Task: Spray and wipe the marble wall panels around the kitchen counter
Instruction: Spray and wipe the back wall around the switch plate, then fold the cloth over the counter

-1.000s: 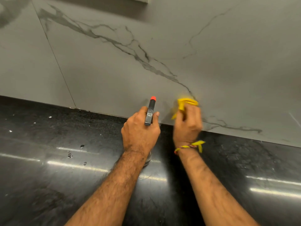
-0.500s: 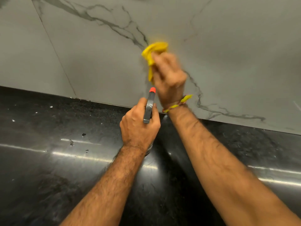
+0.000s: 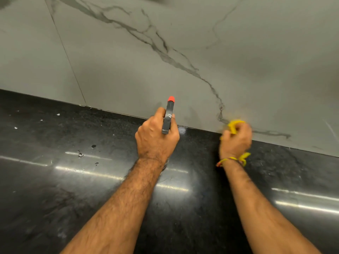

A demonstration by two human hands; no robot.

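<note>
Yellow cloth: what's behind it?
The yellow cloth, bunched in the right hand, sits against the marble wall panel near its bottom edge. The dark vein passes behind it, hidden there.

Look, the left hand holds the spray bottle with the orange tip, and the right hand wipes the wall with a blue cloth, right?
Nearly. The cloth is yellow, not blue, as the head view shows. The rest is right: the left hand holds the spray bottle with the orange tip, and the right hand wipes the wall.
</note>
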